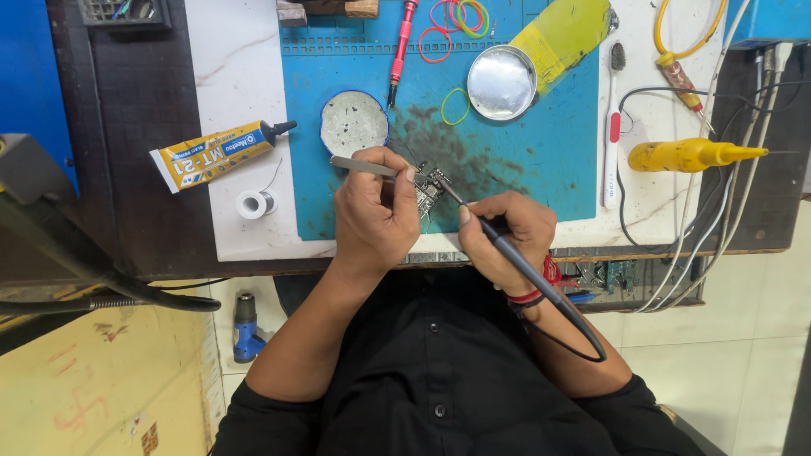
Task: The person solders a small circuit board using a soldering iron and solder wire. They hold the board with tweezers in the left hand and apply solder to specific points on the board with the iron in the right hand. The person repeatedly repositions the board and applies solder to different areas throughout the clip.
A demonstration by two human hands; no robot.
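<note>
My left hand [372, 211] grips metal tweezers [361, 165], whose handle end sticks out to the left over the blue work mat [524, 160]. A dark soldering iron [507, 253] is held pen-style in my right hand [507, 236], its tip touching a small circuit board [431, 187] that lies on the mat's near edge between both hands. The iron's cable loops back along my right forearm.
A round white dish [354, 122] and a shiny metal lid [501, 82] sit on the mat, with rubber bands and a red screwdriver [400, 46]. A yellow glue tube [215, 154] and solder spool [253, 203] lie left. A toothbrush [612, 127], yellow squeeze bottle [688, 154] and cables lie right.
</note>
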